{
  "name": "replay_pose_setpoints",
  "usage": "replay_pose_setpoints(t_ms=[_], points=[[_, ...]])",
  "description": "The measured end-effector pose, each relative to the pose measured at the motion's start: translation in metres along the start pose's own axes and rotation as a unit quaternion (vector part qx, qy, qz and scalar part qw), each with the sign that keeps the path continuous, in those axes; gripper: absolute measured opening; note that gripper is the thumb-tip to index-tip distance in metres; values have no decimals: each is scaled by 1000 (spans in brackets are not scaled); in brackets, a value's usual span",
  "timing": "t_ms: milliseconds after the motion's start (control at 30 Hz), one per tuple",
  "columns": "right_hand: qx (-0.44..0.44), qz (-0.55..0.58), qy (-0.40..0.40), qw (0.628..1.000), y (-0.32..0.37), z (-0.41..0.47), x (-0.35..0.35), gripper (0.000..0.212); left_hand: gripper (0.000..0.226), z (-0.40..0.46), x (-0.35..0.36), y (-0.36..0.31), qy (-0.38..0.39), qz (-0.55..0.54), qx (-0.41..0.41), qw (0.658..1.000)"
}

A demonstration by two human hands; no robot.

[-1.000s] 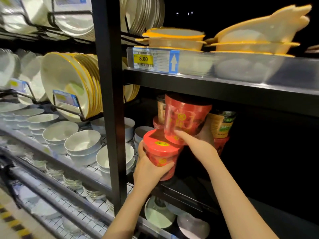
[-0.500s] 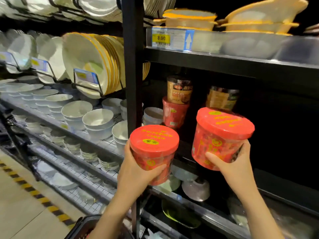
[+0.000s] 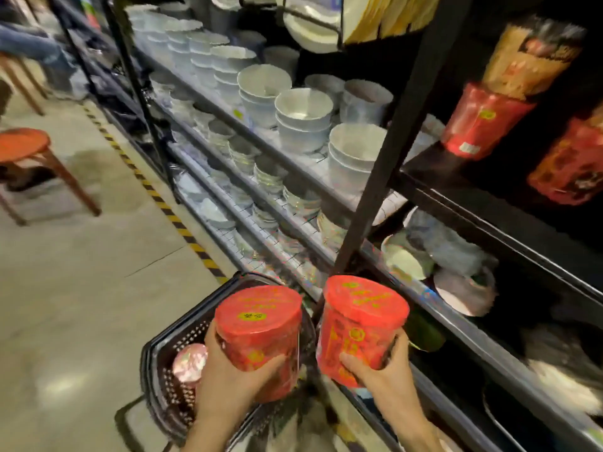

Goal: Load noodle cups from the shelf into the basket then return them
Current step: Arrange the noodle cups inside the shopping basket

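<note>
My left hand (image 3: 228, 380) grips a red noodle cup (image 3: 259, 331) from below, held over the black basket (image 3: 163, 350) on the floor. My right hand (image 3: 381, 373) grips a second red noodle cup (image 3: 359, 327) just right of the basket, in front of the black shelf post. Inside the basket lies another cup with a shiny pink lid (image 3: 190, 362). More noodle cups remain on the dark shelf at upper right: a red one (image 3: 483, 123) with a brown one (image 3: 535, 57) stacked on it, and a red cup (image 3: 571, 164) at the edge.
White bowls (image 3: 303, 115) in stacks fill the wire shelves to the left. A black upright post (image 3: 391, 141) stands between shelf bays. A yellow-black floor stripe (image 3: 156, 197) runs along the shelving. A red stool (image 3: 29, 148) stands on the concrete floor at left.
Both hands have lowered their red cups from shelf height down to the basket. The view has tilted down, so the basket and floor now show.
</note>
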State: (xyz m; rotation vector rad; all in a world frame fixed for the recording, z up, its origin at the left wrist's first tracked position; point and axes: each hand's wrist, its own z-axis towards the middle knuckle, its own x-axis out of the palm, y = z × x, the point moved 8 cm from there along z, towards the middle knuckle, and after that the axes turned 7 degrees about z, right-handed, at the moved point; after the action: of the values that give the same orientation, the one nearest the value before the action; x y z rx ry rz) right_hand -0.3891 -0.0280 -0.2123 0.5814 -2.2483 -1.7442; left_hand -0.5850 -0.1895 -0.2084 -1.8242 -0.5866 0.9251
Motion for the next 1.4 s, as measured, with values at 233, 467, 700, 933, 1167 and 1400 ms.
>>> replay_pose_setpoints(t_ms=[233, 467, 700, 933, 1167, 1400], points=[[116, -54, 110, 986, -73, 20, 69, 123, 134, -14, -41, 97, -120, 8, -163, 979], [189, -190, 186, 945, -129, 86, 102, 141, 128, 21, -20, 147, -198, -10, -262, 945], [180, -253, 263, 913, -162, 190, 163, 130, 139, 94, 5, 200, -249, -16, -327, 912], [137, -307, 281, 899, -253, 277, 228, 130, 126, 185, 20, 281, -265, 14, -302, 915], [120, -309, 281, 900, -356, 329, 267, 130, 118, 255, 52, 385, -261, -23, -260, 929], [56, -298, 258, 918, -417, 356, 276, 105, 120, 274, 81, 444, -276, -32, -238, 931]])
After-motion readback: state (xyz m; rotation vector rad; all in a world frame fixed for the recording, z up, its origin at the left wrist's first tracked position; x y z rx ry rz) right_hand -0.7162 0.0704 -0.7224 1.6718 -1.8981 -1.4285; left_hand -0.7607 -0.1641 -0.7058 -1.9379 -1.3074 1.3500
